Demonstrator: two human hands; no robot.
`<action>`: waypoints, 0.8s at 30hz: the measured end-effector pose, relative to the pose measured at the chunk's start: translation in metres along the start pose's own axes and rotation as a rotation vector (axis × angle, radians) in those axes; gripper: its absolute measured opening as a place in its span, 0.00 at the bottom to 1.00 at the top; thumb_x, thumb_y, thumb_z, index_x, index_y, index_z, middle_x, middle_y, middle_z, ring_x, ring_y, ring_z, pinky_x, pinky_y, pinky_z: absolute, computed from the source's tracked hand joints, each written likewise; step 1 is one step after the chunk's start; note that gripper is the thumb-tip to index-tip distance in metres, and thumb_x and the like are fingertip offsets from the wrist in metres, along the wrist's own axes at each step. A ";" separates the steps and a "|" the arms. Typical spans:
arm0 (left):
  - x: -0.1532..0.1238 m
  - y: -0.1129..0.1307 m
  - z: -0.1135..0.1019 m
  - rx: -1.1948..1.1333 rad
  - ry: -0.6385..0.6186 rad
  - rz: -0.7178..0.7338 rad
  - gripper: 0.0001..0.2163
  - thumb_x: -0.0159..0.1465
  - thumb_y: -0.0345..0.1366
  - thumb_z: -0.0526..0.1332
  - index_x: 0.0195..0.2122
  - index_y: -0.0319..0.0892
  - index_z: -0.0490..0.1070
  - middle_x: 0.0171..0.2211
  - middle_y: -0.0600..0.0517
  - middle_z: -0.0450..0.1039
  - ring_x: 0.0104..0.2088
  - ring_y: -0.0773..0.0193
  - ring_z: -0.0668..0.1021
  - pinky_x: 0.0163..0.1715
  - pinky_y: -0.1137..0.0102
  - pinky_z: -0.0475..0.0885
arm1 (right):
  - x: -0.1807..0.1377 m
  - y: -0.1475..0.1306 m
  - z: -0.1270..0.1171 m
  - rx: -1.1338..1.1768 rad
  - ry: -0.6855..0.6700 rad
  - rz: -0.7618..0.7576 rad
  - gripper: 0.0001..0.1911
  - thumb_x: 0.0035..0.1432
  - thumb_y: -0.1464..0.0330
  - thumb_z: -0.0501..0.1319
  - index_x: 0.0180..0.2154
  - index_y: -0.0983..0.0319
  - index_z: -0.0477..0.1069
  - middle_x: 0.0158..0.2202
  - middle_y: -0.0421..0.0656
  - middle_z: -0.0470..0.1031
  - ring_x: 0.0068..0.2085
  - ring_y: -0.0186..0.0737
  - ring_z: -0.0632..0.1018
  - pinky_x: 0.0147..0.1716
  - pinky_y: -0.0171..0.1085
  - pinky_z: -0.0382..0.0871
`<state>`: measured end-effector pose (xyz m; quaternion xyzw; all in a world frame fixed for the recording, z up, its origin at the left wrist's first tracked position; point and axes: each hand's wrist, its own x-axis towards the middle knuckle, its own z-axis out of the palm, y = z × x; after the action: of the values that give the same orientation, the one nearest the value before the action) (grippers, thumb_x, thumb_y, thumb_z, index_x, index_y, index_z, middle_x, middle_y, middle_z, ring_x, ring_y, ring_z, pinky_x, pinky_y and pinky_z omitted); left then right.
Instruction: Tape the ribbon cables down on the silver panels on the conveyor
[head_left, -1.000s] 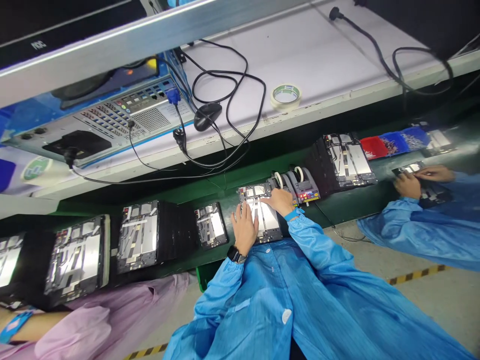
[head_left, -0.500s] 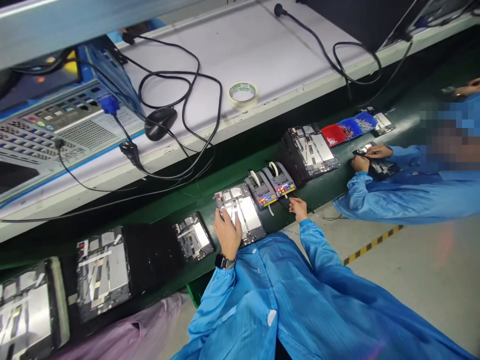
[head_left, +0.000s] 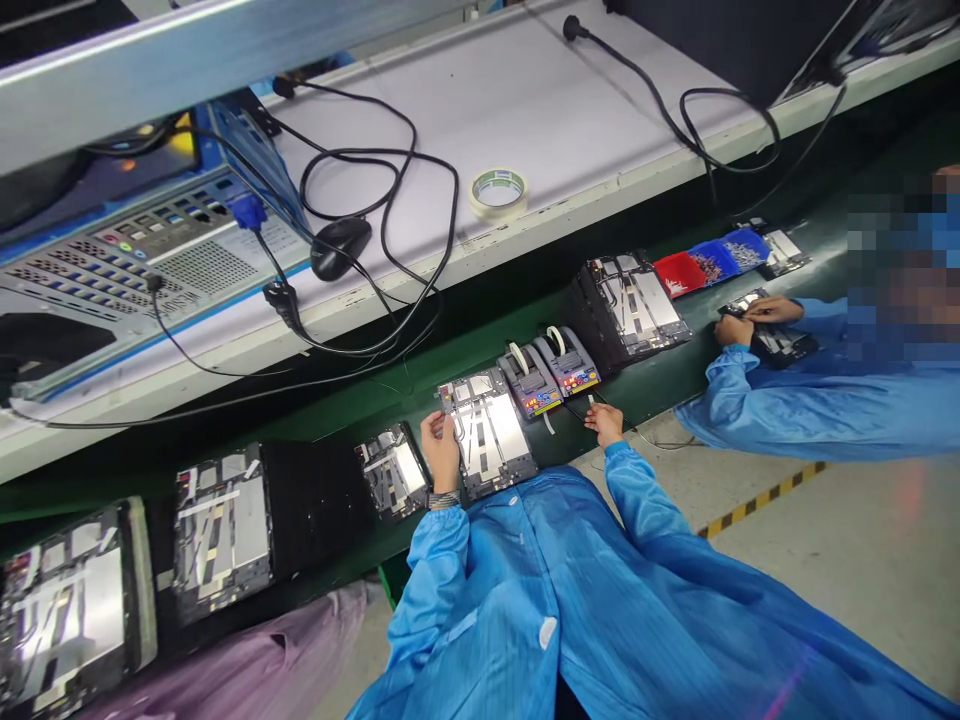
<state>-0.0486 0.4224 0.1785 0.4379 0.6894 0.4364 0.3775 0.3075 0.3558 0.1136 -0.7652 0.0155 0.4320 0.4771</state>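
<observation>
- The person's left hand (head_left: 440, 452), relaxed and not clenched, rests its fingertips on the near edge of a dark tablet frame with silver panels (head_left: 487, 430); nothing shows it gripping.
- The right hand (head_left: 604, 424) is off the frame, fingers drawn together; whatever they may pinch is too thin to make out.
- The frame lies flat on a green workbench (head_left: 401, 555), directly before the person. Pale strips already run lengthwise across its silver panels.
- Just beyond the frame's right end stand two grey tape dispensers with coloured keypads (head_left: 529, 382).
- Just left of the frame lies a smaller dark tablet frame, also strip-covered (head_left: 394, 470); larger strip-covered frames (head_left: 223, 532) continue further left.
- Well right of the frame, past another strip-covered frame (head_left: 634, 305), sit red and blue parts bins (head_left: 712, 262).
- Further right, a co-worker's bare hands (head_left: 757, 322) work on a dark frame (head_left: 776, 345).
- Behind the frame, on a white shelf, lie a roll of cream masking tape (head_left: 499, 192) and a black computer mouse (head_left: 340, 248).
</observation>
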 end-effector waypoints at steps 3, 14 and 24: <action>0.000 -0.003 0.002 -0.060 0.029 -0.006 0.15 0.65 0.44 0.66 0.49 0.43 0.72 0.44 0.49 0.76 0.44 0.61 0.77 0.50 0.64 0.72 | 0.006 0.010 0.005 0.187 0.034 -0.018 0.12 0.55 0.69 0.69 0.37 0.60 0.67 0.25 0.36 0.76 0.24 0.33 0.78 0.21 0.29 0.74; 0.002 0.000 -0.002 -0.003 -0.015 -0.046 0.13 0.66 0.44 0.63 0.48 0.43 0.71 0.44 0.48 0.75 0.45 0.58 0.78 0.52 0.62 0.73 | 0.024 0.015 0.035 0.437 0.183 -0.021 0.24 0.43 0.73 0.73 0.37 0.58 0.60 0.23 0.32 0.72 0.24 0.34 0.77 0.23 0.32 0.77; -0.017 0.089 0.031 0.680 -0.087 0.470 0.23 0.68 0.45 0.63 0.61 0.43 0.65 0.68 0.35 0.59 0.69 0.44 0.62 0.68 0.49 0.57 | -0.052 0.018 0.007 0.123 -0.043 -0.527 0.26 0.51 0.64 0.70 0.50 0.60 0.64 0.32 0.37 0.76 0.28 0.37 0.78 0.26 0.35 0.74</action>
<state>0.0095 0.4362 0.2535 0.7013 0.6587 0.2394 0.1303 0.2626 0.3308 0.1350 -0.7030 -0.1680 0.3075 0.6189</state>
